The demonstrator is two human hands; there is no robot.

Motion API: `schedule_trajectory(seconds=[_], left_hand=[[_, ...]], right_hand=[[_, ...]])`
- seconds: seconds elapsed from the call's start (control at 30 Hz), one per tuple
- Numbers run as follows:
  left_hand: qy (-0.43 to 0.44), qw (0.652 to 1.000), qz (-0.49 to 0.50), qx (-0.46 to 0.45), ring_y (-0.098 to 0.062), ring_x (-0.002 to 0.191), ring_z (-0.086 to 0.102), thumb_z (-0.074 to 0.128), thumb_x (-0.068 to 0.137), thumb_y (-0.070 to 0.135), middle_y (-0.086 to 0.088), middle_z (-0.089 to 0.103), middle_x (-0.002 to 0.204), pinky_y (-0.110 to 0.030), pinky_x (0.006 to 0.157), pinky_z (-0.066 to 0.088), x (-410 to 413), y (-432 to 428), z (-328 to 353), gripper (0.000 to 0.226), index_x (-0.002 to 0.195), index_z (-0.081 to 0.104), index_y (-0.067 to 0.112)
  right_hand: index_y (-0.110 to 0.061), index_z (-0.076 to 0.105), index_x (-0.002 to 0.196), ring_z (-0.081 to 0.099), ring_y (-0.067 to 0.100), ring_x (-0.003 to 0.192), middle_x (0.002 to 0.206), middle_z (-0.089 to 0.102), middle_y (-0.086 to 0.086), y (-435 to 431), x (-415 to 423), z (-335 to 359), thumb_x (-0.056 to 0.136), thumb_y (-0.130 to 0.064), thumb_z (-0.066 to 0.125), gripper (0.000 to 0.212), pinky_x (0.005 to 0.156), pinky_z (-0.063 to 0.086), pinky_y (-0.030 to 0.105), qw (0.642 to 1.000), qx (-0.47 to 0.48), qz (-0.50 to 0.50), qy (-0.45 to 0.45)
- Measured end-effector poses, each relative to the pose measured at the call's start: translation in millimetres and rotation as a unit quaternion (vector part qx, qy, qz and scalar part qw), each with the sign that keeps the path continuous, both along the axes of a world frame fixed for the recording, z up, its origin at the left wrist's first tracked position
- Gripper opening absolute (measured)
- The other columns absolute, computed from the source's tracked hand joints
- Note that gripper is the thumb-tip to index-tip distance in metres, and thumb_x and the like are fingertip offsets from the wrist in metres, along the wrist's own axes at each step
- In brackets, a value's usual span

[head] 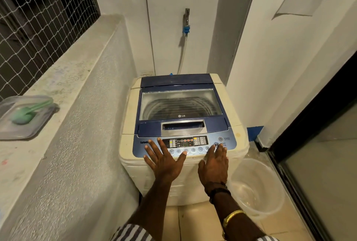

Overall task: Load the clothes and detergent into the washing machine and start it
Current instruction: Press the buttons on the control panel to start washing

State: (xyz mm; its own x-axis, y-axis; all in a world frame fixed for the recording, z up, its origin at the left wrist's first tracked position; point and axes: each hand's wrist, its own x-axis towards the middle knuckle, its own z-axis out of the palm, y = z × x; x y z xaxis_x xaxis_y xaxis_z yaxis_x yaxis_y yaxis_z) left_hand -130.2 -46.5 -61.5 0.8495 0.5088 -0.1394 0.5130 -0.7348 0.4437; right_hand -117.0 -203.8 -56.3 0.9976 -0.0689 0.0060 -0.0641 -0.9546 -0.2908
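A cream top-loading washing machine with a blue lid stands in the corner, lid closed. Dark clothes show dimly through the lid's window. The blue control panel runs along the front, its display lit. My left hand lies flat with fingers spread on the panel's left side. My right hand reaches to the panel's right side, fingertips at the start/pause button below the power button. Neither hand holds anything.
A clear plastic container with a green scoop sits on the concrete ledge at left. A clear plastic bucket stands on the tiled floor right of the machine. A tap with a hose is on the back wall. A glass door is at right.
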Motion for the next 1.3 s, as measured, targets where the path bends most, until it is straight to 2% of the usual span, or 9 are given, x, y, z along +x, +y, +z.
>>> schedule_trajectory(seconds=[0.2,0.43,0.6,0.73,0.83,1.03,1.17,1.3], left_hand=[[-0.003,1.0,0.002,-0.005,-0.034,0.148,-0.028,0.025,0.069,0.092,-0.008,-0.04,0.154,-0.057,0.116,-0.015,0.5,-0.2,2.0,0.121,0.155,-0.02,0.021],[-0.001,1.0,0.002,-0.005,-0.034,0.148,-0.028,0.025,0.068,0.093,-0.012,-0.03,0.16,-0.057,0.116,-0.015,0.3,0.0,2.2,0.122,0.157,-0.016,0.019],[-0.007,1.0,0.008,0.0,-0.034,0.148,-0.026,0.004,0.058,0.099,-0.013,-0.026,0.162,-0.056,0.116,-0.015,1.2,0.1,1.7,0.129,0.158,-0.012,0.02],[-0.004,1.0,0.005,-0.007,-0.034,0.148,-0.026,0.014,0.062,0.097,-0.013,-0.025,0.162,-0.056,0.116,-0.016,0.3,-0.5,4.6,0.126,0.158,-0.011,0.019],[0.016,1.0,0.001,-0.01,-0.034,0.148,-0.028,0.023,0.067,0.093,-0.012,-0.03,0.161,-0.056,0.116,-0.017,-0.6,-0.2,9.0,0.122,0.157,-0.016,0.019],[0.033,0.999,-0.003,-0.01,-0.036,0.148,-0.027,0.022,0.066,0.091,-0.013,-0.033,0.159,-0.057,0.117,-0.014,0.5,1.5,11.4,0.122,0.156,-0.02,0.02],[0.03,0.999,-0.004,-0.011,-0.036,0.148,-0.027,0.022,0.065,0.091,-0.009,-0.043,0.15,-0.057,0.116,-0.015,1.7,2.3,9.6,0.122,0.155,-0.02,0.02],[0.018,1.0,-0.002,-0.002,-0.035,0.148,-0.028,0.02,0.065,0.094,-0.008,-0.042,0.15,-0.057,0.116,-0.015,1.7,2.2,4.0,0.123,0.155,-0.02,0.02]], right_hand=[[-0.006,0.02,0.154,0.011,0.035,0.15,0.162,0.015,0.018,0.2,1.4,3.5,0.086,-0.034,0.056,0.082,0.118,0.025,0.047,1.0,0.006,-0.002,0.01],[-0.005,0.017,0.155,0.005,0.033,0.151,0.163,0.012,0.015,-1.0,4.0,0.9,0.09,-0.021,0.048,0.074,0.122,0.017,0.044,0.998,0.064,-0.011,0.006],[-0.003,0.007,0.156,-0.007,0.032,0.151,0.164,-0.003,0.016,3.6,5.2,-0.9,0.093,-0.015,0.043,0.074,0.124,0.013,0.04,0.994,0.102,-0.023,0.013],[-0.004,0.002,0.156,-0.012,0.032,0.151,0.163,-0.01,0.015,7.1,5.1,0.6,0.094,-0.014,0.041,0.074,0.123,0.015,0.039,0.993,0.11,-0.032,0.022],[-0.003,0.001,0.156,-0.013,0.033,0.15,0.163,-0.012,0.016,7.8,4.6,2.9,0.093,-0.014,0.041,0.075,0.123,0.013,0.039,0.993,0.108,-0.031,0.03],[0.0,0.01,0.154,-0.003,0.037,0.151,0.163,0.001,0.019,9.7,4.4,12.1,0.088,-0.014,0.05,0.079,0.121,0.017,0.044,0.992,0.116,-0.029,0.032],[0.0,0.013,0.154,0.002,0.037,0.15,0.163,0.004,0.019,15.3,6.5,17.7,0.088,-0.018,0.052,0.079,0.121,0.018,0.045,0.993,0.106,-0.033,0.044],[0.0,0.026,0.151,0.012,0.037,0.149,0.16,0.017,0.021,22.3,8.4,18.8,0.087,-0.02,0.052,0.071,0.12,0.019,0.047,0.996,0.083,-0.007,0.031]])
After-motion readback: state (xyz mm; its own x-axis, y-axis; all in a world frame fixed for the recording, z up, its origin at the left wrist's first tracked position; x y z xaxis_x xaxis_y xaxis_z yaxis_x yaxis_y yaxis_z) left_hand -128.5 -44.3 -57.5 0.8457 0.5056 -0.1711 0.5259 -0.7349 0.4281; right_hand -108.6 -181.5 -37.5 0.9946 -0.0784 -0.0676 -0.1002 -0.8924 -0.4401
